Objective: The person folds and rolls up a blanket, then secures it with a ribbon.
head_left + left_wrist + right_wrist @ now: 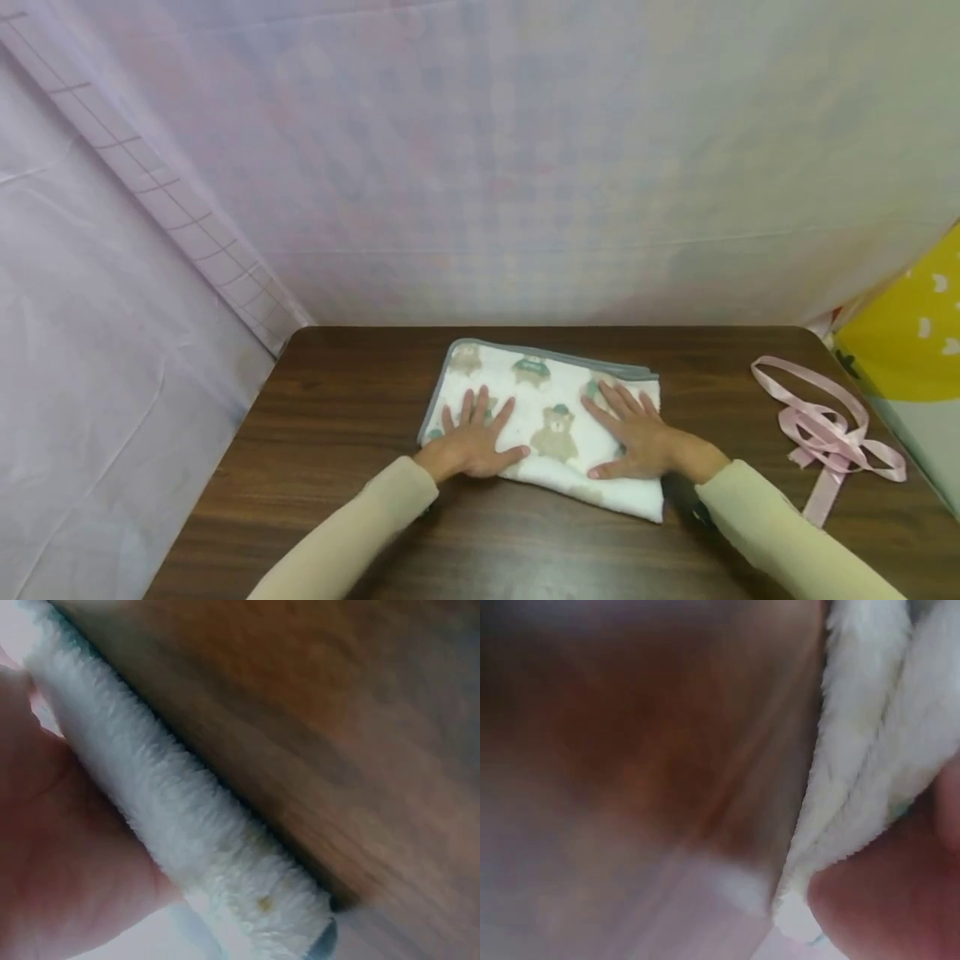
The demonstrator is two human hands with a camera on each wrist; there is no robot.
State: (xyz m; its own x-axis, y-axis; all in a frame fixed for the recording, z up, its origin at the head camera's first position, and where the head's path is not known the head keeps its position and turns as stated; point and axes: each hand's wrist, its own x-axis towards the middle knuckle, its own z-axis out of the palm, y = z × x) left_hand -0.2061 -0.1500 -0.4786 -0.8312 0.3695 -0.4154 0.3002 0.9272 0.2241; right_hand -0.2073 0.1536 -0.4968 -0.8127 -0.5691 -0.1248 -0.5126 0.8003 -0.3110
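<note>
A folded white fleece blanket point(555, 433) with a teddy bear print and grey-green edging lies on the brown wooden table. My left hand point(474, 440) rests flat on its left part, fingers spread and pointing away from me. On the right part lies my right hand point(637, 437), palm down, with its fingers spread too. In the left wrist view the blanket's thick folded edge point(172, 795) runs beside the heel of the hand. The right wrist view shows stacked fluffy layers point(855, 750) next to that hand.
A loosely looped pink ribbon point(828, 433) lies on the table point(337, 433) at the right. Pale checked cloth point(525, 167) hangs behind the table, and a white sheet point(97, 375) hangs at the left. Something yellow with white shapes point(907, 333) stands beyond the right edge.
</note>
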